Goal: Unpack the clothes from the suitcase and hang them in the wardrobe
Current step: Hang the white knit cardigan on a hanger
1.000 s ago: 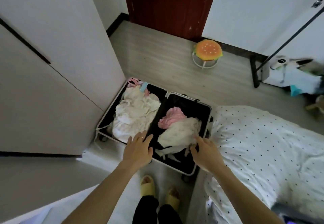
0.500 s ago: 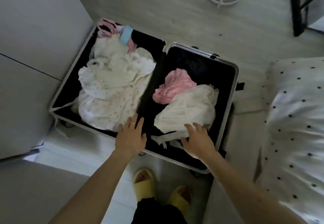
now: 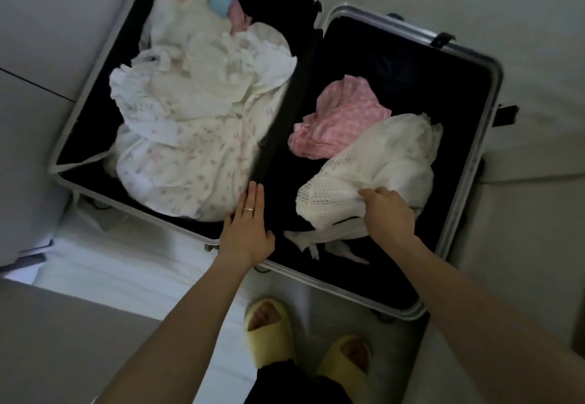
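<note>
I see the right hand [image 3: 387, 213] with its fingers curled into the near edge of the cream knit garment [image 3: 380, 156], gripping it inside the right half of the open suitcase [image 3: 463, 182]. Just beyond that hand, touching the knit, lies a pink garment [image 3: 342, 118]. The left hand [image 3: 250, 229] lies flat with its fingers straight and together, at the suitcase's near rim by the centre divider. Past its fingertips and off to its left sits a heap of white floral clothes [image 3: 196, 118]. Behind both hands, yellow slippers [image 3: 269, 331] stand on the floor.
</note>
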Motion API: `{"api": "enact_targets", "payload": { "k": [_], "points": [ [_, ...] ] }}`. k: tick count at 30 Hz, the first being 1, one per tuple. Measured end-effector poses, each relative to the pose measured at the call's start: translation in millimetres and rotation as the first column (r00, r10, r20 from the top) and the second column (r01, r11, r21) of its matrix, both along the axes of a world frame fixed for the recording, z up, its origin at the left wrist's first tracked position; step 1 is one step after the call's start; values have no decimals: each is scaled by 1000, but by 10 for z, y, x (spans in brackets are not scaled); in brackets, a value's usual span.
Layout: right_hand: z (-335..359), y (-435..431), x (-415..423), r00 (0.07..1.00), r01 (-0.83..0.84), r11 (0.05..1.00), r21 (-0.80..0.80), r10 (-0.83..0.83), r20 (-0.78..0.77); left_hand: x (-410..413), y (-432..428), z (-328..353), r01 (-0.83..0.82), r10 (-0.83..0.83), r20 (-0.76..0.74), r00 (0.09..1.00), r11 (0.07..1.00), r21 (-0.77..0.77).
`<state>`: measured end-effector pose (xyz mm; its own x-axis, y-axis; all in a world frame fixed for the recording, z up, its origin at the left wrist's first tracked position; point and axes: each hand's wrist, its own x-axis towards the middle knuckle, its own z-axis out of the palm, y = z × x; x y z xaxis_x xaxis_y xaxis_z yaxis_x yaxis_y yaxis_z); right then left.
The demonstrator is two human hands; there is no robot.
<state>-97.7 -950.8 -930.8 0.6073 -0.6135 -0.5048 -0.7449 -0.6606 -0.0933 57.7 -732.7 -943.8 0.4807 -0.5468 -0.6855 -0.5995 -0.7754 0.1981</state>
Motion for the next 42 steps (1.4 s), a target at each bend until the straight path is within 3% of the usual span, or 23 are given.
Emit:
{"api": "enact_targets", "payload": {
  "k": [3,5,9,13,18,25,27,30,34,37,40,42],
  "points": [
    [555,-97,-44,965,180,983,40,-184,187,82,-162,482,21,-10,-96,995,993,118],
    [1107,-146,-6,892,291,952,96,-306,333,100,-269,949,-3,16,-122,992,995,103],
    [2350,-259,167,716,442,856,269,-517,470,103,-492,1986,-19,22,-134,991,1000,24],
    [3940,-326,207,548,448,765,462,-643,534,144,-677,3414,-107,86,-147,985,984,-142],
    [5695,-291,170,404,351,729,588,-684,607,112,-779,5150,-190,151,-141,978,924,-332],
    [7557,5,52,420,84,667,741,-698,580,-262,-485,7018,-293,203,-213,956,723,-626],
    [7851,129,-19,418,35,582,812,-747,517,-413,-324,7308,-291,192,-218,957,658,-694],
    [8243,345,-157,391,-72,373,925,-843,370,-665,-10,7664,-317,229,-223,948,595,-738],
    [8655,742,-320,397,-148,201,968,-885,244,-946,447,7820,-380,295,-253,921,545,-747],
    [8839,1161,-426,421,-164,131,978,-887,189,-1171,915,7786,-577,420,-402,814,504,-642],
    [8912,1572,-490,493,-189,52,981,-859,141,-1374,1325,7610,-625,452,-433,780,550,-553],
    [8938,1960,-571,531,-181,42,983,-837,134,-1570,1697,7525,-621,499,-372,783,580,-527]
  ]
}}
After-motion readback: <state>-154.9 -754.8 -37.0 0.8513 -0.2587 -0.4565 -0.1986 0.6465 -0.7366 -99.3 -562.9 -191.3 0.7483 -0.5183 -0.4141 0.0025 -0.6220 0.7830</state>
